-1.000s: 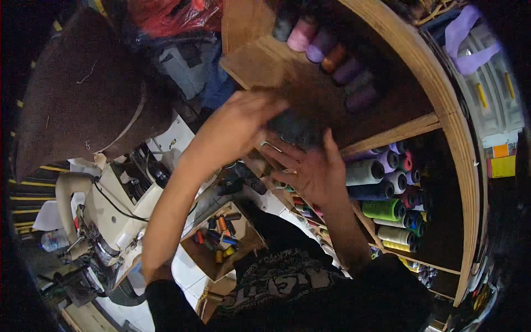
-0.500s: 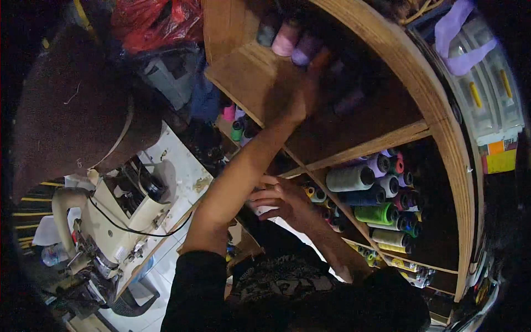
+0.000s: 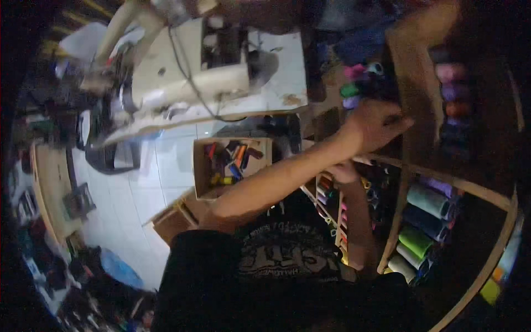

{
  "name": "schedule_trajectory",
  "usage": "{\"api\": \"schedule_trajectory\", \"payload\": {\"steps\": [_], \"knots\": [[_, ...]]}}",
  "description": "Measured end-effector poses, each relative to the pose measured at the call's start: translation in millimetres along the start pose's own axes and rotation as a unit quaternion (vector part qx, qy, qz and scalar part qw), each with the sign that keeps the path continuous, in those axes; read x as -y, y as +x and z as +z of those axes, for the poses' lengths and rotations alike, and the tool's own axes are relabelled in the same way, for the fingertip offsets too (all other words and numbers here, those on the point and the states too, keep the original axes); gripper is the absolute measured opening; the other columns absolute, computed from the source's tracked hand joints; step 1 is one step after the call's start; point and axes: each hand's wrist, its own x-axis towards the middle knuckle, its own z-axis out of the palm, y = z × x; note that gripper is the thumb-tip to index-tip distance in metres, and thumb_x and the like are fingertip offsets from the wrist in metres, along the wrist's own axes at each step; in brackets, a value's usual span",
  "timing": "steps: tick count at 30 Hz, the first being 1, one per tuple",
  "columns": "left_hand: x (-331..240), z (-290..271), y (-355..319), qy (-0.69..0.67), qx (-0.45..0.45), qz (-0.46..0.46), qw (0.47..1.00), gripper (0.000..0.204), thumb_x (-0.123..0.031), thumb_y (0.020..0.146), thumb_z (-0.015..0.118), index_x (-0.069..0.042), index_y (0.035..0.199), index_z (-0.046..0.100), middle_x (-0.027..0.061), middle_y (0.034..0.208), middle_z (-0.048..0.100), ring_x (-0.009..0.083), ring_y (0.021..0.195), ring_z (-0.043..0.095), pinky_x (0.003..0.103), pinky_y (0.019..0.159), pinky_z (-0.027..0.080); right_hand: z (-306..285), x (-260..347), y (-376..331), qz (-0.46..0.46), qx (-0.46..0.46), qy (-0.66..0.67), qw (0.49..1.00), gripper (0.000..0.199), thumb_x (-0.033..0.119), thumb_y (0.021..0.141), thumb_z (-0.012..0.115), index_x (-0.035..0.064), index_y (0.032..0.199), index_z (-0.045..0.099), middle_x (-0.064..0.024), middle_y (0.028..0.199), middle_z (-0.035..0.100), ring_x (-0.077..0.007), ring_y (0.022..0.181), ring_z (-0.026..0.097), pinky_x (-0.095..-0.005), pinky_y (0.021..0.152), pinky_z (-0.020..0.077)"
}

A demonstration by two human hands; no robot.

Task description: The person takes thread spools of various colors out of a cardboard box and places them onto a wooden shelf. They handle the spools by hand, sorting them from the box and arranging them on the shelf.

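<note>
My left hand (image 3: 379, 127) reaches across to the right, in front of the wooden thread shelf (image 3: 406, 138). Motion blurs it, but a gap shows between its stretched fingers, and I see nothing held. Beyond its fingertips stands a row of thread cones in pink (image 3: 451, 72), purple (image 3: 455, 91) and orange (image 3: 456, 108). Below my left wrist is my right hand (image 3: 345, 172), partly covered by the left arm, its fingers hidden. Green (image 3: 349, 90) and magenta thread spools (image 3: 354, 72) sit in a compartment just past my left hand.
A cream sewing machine (image 3: 182, 72) stands on a white table (image 3: 287, 72) at the far left. Under the table edge is an open wooden drawer (image 3: 202, 166) with small coloured spools. Large cones, one bright green (image 3: 415, 242), lie in the lower right shelf compartment.
My view has swung left and down, bringing the drawer into sight. My left hand has come back from the orange cone in the upper compartment; that cone still stands in its row.
</note>
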Motion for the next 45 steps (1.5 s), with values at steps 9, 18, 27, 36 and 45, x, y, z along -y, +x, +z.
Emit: {"api": "schedule_trajectory", "payload": {"steps": [9, 18, 27, 36, 45], "knots": [[190, -69, -426, 0.070, -0.359, -0.384, 0.848, 0.017, -0.014, 0.079, 0.056, -0.002, 0.090, 0.063, 0.0179, 0.078, 0.064, 0.0348, 0.071, 0.063, 0.036, 0.065, 0.050, 187, -195, 118, 0.261, 0.254, -0.189, 0.912, 0.043, 0.035, 0.083, 0.062, 0.0034, 0.112, 0.054, -0.0126, 0.105, 0.059, -0.0237, 0.089, 0.061, -0.0335, 0.071, 0.0507], [563, -125, -547, 0.172, -0.314, -0.577, 0.735, 0.052, -0.030, 0.076, 0.063, 0.001, 0.114, 0.045, 0.0267, 0.111, 0.052, 0.0412, 0.097, 0.056, 0.048, 0.082, 0.046, 331, -544, 300, -0.042, 0.116, -0.484, 0.866, 0.044, 0.026, 0.073, 0.072, -0.0055, 0.098, 0.055, -0.0186, 0.098, 0.060, -0.0266, 0.093, 0.058, -0.0410, 0.081, 0.0454], [778, -145, -557, 0.199, -0.243, -0.677, 0.665, 0.061, -0.036, 0.073, 0.069, 0.003, 0.114, 0.046, 0.0195, 0.109, 0.056, 0.0329, 0.106, 0.055, 0.045, 0.090, 0.043, 378, -708, 305, 0.037, 0.064, -0.391, 0.918, 0.113, 0.051, 0.054, 0.081, -0.0003, 0.134, 0.019, -0.0267, 0.133, 0.031, -0.0383, 0.122, 0.035, -0.0451, 0.100, 0.0314], [781, -136, -546, 0.245, -0.219, -0.686, 0.649, 0.067, -0.041, 0.068, 0.072, 0.000, 0.113, 0.044, 0.0158, 0.110, 0.058, 0.0311, 0.105, 0.056, 0.042, 0.084, 0.047, 439, -679, 267, 0.251, -0.062, -0.467, 0.846, 0.099, 0.047, 0.067, 0.071, 0.0052, 0.135, 0.013, -0.0211, 0.120, 0.038, -0.0311, 0.112, 0.040, -0.0425, 0.091, 0.0380], [790, -118, -553, 0.347, -0.165, -0.672, 0.634, 0.082, -0.043, 0.065, 0.072, -0.003, 0.124, 0.031, 0.0164, 0.110, 0.056, 0.0318, 0.103, 0.057, 0.042, 0.085, 0.047, 412, -728, 261, 0.092, -0.141, -0.153, 0.974, 0.067, 0.018, 0.068, 0.076, 0.0002, 0.119, 0.035, -0.0115, 0.098, 0.052, -0.0225, 0.094, 0.053, -0.0346, 0.078, 0.0471]]}}
